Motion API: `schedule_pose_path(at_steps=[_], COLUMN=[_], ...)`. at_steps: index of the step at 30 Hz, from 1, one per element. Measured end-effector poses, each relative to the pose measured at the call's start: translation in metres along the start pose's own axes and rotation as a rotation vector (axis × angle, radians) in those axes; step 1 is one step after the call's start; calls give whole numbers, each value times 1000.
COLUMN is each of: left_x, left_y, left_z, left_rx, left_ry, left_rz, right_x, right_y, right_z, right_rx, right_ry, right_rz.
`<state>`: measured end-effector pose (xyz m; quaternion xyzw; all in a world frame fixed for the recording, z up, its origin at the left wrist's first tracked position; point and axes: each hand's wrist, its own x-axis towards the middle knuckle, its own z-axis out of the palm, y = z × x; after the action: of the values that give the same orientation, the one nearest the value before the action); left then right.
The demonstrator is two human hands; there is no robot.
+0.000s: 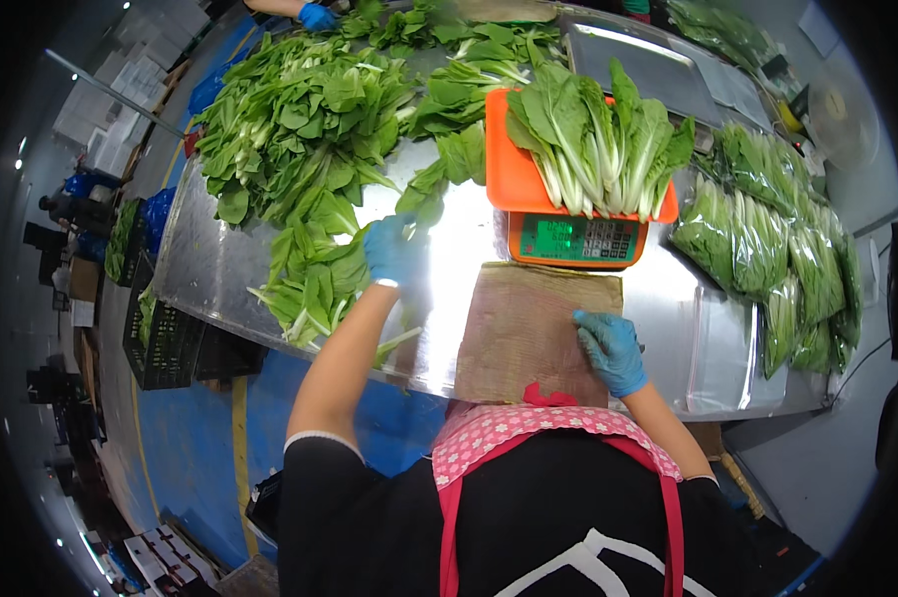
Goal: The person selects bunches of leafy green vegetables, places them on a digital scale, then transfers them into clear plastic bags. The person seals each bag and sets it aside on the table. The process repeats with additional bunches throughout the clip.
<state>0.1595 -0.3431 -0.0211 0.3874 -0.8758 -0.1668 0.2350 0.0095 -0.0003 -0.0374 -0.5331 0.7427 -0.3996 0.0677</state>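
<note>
My left hand (388, 250), in a blue glove and blurred, is over the steel table beside loose leafy greens (318, 261). Whether it grips a leaf is unclear. My right hand (611, 352), also gloved, is curled above the right side of a brown cloth (527, 336). A small dark end juts out beside that hand; the rest of it is hidden. Beyond the cloth stands an orange digital scale (635, 250) with a lit green display. Its orange tray (503, 164) bears a bunch of long-leaved greens (594, 142), pale stems towards me.
A large heap of greens (300, 112) covers the table's far left. Bagged greens (762, 239) lie at right, near clear plastic bags (725, 351). Another person's gloved hand (317, 16) is at the far edge. A black crate (162, 339) stands left of the table.
</note>
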Motion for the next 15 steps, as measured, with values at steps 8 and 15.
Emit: schedule_pose_path(at_steps=[8,15], left_x=[76,34], left_y=[2,-45], left_z=[45,-54], left_rx=[353,-698], left_ry=[-227,-448], left_rz=[-207,-383], right_x=[37,75], right_y=[1,-19], right_z=[6,9], right_rx=[30,287], right_ry=[-57,-182], right_rz=[-105,-1])
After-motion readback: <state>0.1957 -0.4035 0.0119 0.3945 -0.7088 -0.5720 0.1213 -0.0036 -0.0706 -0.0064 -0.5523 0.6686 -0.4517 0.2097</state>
